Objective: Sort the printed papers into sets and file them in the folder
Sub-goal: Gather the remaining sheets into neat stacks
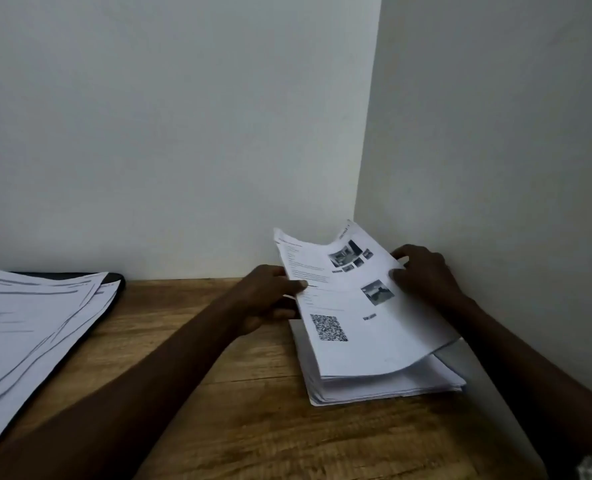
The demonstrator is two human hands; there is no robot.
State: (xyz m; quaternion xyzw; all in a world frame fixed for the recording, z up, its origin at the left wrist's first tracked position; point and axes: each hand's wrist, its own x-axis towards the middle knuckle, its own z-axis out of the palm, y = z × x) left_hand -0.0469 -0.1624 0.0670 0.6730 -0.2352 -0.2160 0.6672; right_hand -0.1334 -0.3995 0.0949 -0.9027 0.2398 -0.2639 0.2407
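A thick stack of printed papers (pixel 384 386) lies on the wooden table at the right, by the wall corner. Its top sheets (pixel 350 306), printed with text, small photos and a QR code, are lifted and curled up off the stack. My left hand (pixel 270 296) pinches their left edge, and my right hand (pixel 422 275) grips their right edge. At the far left, several printed sheets (pixel 27 334) lie fanned on a dark folder (pixel 114 280), of which only a corner shows.
The wooden table (pixel 239 393) runs between the two paper piles. A white wall stands right behind the table, and a side wall (pixel 495 168) closes it in on the right, close to the stack.
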